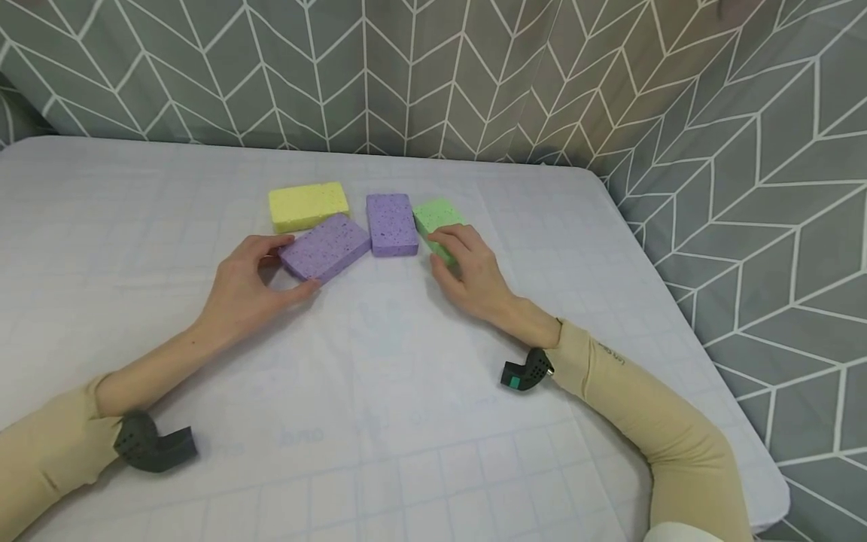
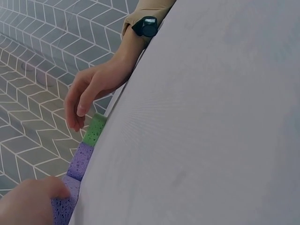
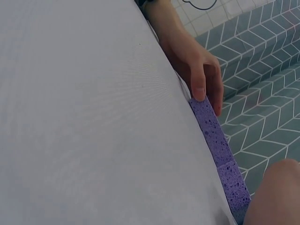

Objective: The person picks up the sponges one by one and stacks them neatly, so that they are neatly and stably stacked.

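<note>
Slanted purple sponge [image 1: 325,248] gripped on one side, green sponge [image 1: 436,217] only hovered over on the other

And here, out on the white-covered table [image 1: 393,391], the slanted purple sponge is held by the left hand [image 1: 247,278], pinched between thumb and fingers across its left end: a clamped grip, with the thumb also seen on the sponge in the right wrist view. By the right hand [image 1: 470,271], nothing seems to be gripped; thumb and fingers are held apart, loosely bent over the green sponge, and whether it is touched by a fingertip cannot be told.

The step in hand, it may be judged, is the setting of the sponges close together, with the slanted one as the piece worked on. By the next move, a small turn seems to be called for, so that its end can be squared to the straight purple sponge [image 1: 393,226] before the grip is loosened; with too hard a push, the neighbours could be nudged askew.

Now for the looks! The slanted piece is laid flat, a thick violet block peppered with dark pores, its right corner set against or just beside the straight one, contact hard to call. Behind it a yellow sponge [image 1: 308,207] is placed, its near edge partly covered from sight. At the right, the green one is half hidden by fingers
</note>
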Motion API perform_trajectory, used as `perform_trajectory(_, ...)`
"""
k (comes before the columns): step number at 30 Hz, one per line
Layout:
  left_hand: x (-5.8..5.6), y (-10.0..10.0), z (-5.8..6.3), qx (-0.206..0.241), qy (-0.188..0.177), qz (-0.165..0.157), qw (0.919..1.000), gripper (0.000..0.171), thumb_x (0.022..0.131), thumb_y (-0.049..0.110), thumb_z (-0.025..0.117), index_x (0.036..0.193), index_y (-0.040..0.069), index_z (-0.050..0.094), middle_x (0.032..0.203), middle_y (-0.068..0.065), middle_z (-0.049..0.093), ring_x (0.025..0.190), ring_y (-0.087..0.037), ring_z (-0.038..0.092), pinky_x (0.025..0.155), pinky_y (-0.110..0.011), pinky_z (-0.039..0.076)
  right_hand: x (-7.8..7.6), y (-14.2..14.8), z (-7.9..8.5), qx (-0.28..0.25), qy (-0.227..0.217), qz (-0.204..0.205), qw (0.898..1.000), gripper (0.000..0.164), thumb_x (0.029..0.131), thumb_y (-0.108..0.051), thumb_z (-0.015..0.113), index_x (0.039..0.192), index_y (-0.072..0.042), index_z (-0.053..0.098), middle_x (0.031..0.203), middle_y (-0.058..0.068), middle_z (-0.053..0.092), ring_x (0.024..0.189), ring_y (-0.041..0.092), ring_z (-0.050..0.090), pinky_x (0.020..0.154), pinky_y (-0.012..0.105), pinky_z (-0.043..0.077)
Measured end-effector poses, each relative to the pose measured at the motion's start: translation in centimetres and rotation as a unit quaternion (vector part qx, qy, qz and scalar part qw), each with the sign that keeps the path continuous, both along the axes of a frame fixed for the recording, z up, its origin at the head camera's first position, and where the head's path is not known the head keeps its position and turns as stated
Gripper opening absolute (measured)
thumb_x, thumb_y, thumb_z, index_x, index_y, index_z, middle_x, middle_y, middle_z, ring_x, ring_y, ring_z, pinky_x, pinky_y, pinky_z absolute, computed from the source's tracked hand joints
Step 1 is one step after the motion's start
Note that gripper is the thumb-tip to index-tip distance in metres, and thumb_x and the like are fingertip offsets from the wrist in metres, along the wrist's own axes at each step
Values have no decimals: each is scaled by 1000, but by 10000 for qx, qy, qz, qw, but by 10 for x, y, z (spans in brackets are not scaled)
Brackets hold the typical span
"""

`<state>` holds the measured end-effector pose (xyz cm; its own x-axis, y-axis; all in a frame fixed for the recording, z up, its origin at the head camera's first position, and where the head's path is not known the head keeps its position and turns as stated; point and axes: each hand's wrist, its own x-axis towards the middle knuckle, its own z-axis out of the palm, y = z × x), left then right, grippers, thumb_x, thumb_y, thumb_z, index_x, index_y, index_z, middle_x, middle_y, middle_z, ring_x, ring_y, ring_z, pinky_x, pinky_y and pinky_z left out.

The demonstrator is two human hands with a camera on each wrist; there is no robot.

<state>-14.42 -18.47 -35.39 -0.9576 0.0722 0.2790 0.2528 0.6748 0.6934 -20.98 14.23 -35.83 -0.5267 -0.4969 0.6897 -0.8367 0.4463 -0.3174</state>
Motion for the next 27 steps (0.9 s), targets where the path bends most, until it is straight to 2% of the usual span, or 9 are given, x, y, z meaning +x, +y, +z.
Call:
perform_trajectory(7,-1,-1,0,52,-13,30,10000,71,80,18,82,139,-4,50,132,-23,55,118,-38,56,100,-52,47,0,1,0,-1,9,35,10000,28,94,-10,58,115,6,66,113,18,65,106,31,60,93,39,51)
perform_trajectory(27,1,-2,1,232,-79,110,9996,68,82,15,78,141,-2,49,138,-21,52,125,-39,53,105,-54,43,0,1,-1,45,-171,-9,9998,29,94,-10,58,118,4,66,116,17,65,108,29,59,94,38,51)
